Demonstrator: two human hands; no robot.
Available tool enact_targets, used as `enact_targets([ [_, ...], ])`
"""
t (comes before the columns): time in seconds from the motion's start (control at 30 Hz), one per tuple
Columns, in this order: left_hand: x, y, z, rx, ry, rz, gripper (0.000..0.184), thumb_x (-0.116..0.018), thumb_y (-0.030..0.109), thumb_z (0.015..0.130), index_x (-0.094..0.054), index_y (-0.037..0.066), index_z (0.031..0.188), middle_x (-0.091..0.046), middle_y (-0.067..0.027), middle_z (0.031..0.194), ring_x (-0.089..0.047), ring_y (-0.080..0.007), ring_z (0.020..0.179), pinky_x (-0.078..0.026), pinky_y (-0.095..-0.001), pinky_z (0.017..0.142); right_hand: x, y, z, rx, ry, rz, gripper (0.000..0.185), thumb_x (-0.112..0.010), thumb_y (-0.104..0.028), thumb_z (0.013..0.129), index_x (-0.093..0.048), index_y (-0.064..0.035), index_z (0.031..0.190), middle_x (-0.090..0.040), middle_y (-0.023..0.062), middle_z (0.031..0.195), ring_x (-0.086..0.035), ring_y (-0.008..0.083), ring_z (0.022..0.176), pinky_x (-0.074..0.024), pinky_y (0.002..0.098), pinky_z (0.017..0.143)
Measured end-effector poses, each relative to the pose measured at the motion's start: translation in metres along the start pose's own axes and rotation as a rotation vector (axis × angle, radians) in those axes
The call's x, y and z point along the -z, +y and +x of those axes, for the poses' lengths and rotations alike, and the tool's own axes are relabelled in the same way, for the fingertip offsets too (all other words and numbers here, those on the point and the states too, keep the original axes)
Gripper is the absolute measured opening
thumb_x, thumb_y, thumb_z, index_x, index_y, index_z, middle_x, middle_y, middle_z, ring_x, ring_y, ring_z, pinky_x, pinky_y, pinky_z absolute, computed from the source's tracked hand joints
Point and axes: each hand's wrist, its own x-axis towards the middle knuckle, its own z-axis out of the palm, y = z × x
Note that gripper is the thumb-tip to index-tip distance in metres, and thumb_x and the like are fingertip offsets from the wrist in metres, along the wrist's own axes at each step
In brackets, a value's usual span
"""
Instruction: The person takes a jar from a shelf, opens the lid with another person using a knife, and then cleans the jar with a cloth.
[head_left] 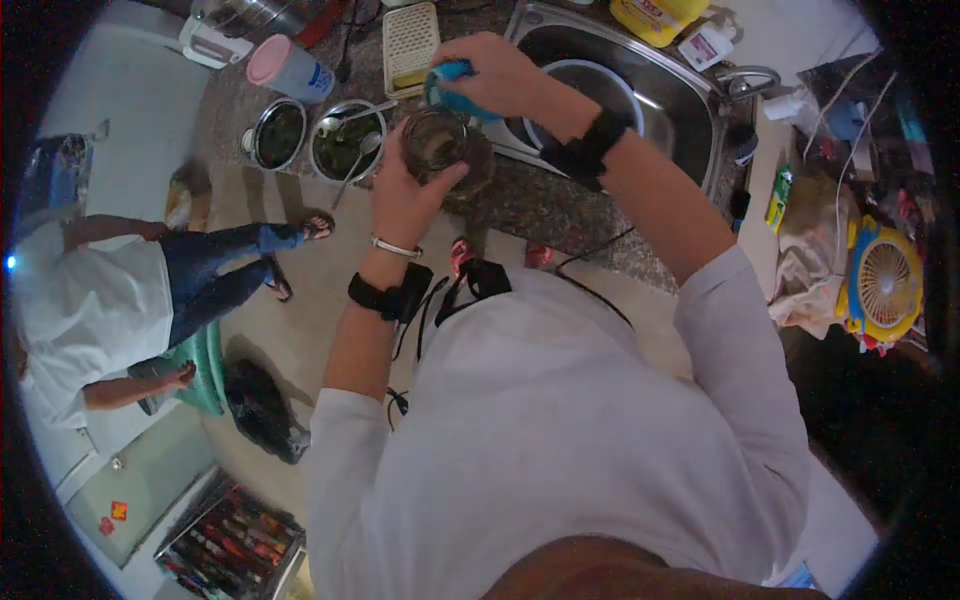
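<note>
My left hand (408, 188) is wrapped round a clear glass jar (436, 140), its round mouth turned up towards me over the counter's edge. Just above it, my right hand (492, 75) grips a rounded blue object (450, 90); its exact kind is unclear. The blue object is close to the jar's rim, and I cannot tell whether they touch. Left of the jar stand two metal pots holding something dark green, a smaller pot (279, 135) and a larger pot (348, 145). A metal spoon (370, 143) rests across the larger one.
The steel sink (715, 150) with a white-rimmed basin (640, 105) lies right, beside a faucet (750, 75). Behind stand a perforated tray (411, 45), a pink-lidded container (290, 68) and a yellow bottle (655, 18). Another person (110, 300) is at left, near a black bag (258, 410).
</note>
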Motion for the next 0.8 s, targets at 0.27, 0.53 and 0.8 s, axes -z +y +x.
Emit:
enact_targets([
  [0.27,-0.002,-0.017,0.001,-0.107,0.018,0.052,0.069,-0.07,0.026,0.063,-0.032,0.003,0.116,-0.057,-0.0163,0.094,-0.057,-0.0282,0.086,-0.044,-0.0338,0.073,-0.002,-0.012,0.015,0.036,-0.355,0.312,0.02,-0.055,-0.013,0.069,-0.057,0.0006,0.084,-0.057,0.0104,0.073,-0.052,0.0171,0.069,-0.041,0.0274,0.064],
  [0.53,0.001,-0.009,-0.001,-0.028,0.014,0.024,0.072,-0.071,0.028,0.062,-0.032,0.002,0.116,-0.056,-0.0164,0.094,-0.056,-0.0276,0.088,-0.044,-0.0334,0.073,-0.007,-0.013,0.025,0.322,-0.401,0.211,0.017,-0.056,-0.008,0.066,-0.059,0.001,0.081,-0.055,0.0106,0.069,-0.053,0.021,0.068,-0.0409,0.0303,0.063],
  [0.8,0.0,-0.013,0.0,-0.068,-0.012,0.022,0.072,-0.071,0.027,0.062,-0.031,0.002,0.116,-0.056,-0.0167,0.094,-0.056,-0.0275,0.088,-0.044,-0.0336,0.072,-0.006,-0.031,0.028,0.325,-0.443,-0.143,0.019,-0.054,-0.005,0.057,-0.059,-0.0008,0.074,-0.056,0.0136,0.073,-0.053,0.0293,0.072,-0.0429,0.0362,0.065],
])
